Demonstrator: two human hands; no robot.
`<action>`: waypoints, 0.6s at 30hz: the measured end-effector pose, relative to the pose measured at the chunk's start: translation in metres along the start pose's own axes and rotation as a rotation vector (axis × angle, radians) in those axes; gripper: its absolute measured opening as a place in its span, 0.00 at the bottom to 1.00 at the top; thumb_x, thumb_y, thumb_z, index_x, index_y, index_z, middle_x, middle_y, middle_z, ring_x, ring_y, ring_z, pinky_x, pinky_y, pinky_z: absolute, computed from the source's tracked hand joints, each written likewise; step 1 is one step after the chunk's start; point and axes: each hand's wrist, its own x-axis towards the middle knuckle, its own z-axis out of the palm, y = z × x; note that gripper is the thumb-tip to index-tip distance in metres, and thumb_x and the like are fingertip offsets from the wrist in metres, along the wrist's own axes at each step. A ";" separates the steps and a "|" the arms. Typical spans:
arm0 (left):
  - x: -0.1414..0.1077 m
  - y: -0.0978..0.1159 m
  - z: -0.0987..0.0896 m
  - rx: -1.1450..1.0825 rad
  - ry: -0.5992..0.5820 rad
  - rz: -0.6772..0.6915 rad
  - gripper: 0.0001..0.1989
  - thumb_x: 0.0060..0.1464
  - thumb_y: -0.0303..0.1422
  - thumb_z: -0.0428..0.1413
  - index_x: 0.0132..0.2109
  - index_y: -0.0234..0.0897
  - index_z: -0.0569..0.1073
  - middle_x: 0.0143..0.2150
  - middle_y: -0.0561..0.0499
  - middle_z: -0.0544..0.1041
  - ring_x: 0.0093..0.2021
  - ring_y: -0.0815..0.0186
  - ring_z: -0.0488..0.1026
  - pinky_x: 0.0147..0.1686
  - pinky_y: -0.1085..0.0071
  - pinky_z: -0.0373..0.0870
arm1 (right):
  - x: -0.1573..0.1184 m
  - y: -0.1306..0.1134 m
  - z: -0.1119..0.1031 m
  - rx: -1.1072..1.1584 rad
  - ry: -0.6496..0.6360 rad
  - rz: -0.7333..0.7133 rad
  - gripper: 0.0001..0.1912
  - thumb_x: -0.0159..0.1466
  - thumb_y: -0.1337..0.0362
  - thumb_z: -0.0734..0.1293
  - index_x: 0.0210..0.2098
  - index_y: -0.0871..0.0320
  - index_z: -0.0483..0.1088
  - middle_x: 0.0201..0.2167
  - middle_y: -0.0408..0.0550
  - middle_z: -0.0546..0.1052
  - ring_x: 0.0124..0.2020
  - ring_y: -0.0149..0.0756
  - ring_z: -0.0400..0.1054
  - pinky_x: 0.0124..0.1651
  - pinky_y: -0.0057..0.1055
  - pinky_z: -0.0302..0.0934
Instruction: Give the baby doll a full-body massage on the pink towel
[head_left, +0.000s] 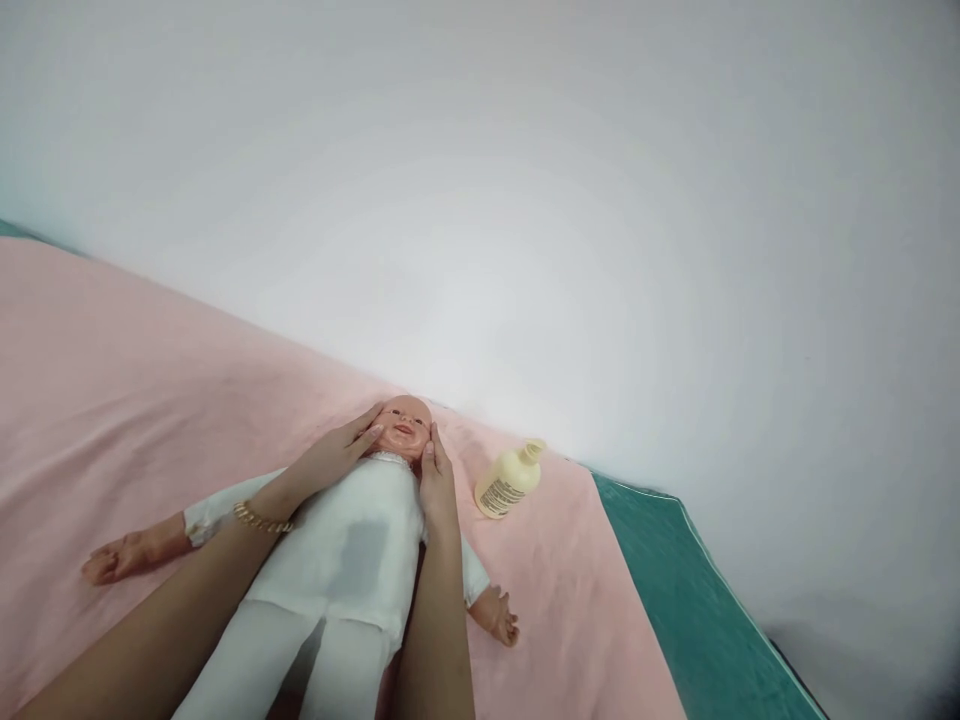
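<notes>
A baby doll [352, 560] in white clothing lies on its back on a pink sheet [570, 600], its arms spread to both sides. My left hand [352, 440], with a gold bracelet [261, 517] on the wrist, rests against the cheek at the left side of the doll's head [406, 425]. Against the other cheek lies my right hand [438, 468]. Both hands have their fingers extended, cupping the head between them. A grey patch shows on the front of the doll's clothing.
A pale yellow pump bottle [508, 482] stands on the sheet right of the doll's head. Green cloth [690, 590] shows beyond the sheet's right edge. A white wall [525, 200] rises behind.
</notes>
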 end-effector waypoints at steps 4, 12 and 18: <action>-0.001 0.003 0.003 0.022 0.044 -0.025 0.41 0.62 0.55 0.40 0.72 0.32 0.51 0.71 0.41 0.56 0.70 0.52 0.54 0.67 0.57 0.50 | -0.006 -0.008 0.001 -0.122 0.050 -0.051 0.35 0.68 0.45 0.57 0.66 0.61 0.58 0.66 0.53 0.63 0.67 0.40 0.56 0.68 0.42 0.50; -0.007 0.036 -0.003 -0.060 0.272 0.088 0.40 0.59 0.54 0.48 0.70 0.38 0.52 0.68 0.36 0.62 0.64 0.47 0.64 0.59 0.52 0.64 | -0.030 -0.070 -0.051 -0.218 0.358 -0.227 0.29 0.68 0.52 0.55 0.65 0.57 0.60 0.63 0.56 0.67 0.39 0.36 0.75 0.49 0.36 0.68; -0.009 0.081 0.026 -0.072 0.107 0.148 0.30 0.56 0.55 0.49 0.56 0.37 0.65 0.43 0.43 0.79 0.43 0.53 0.79 0.42 0.59 0.74 | -0.052 -0.082 -0.100 -0.119 0.440 -0.192 0.37 0.66 0.58 0.54 0.72 0.47 0.36 0.68 0.53 0.59 0.27 0.29 0.70 0.30 0.29 0.67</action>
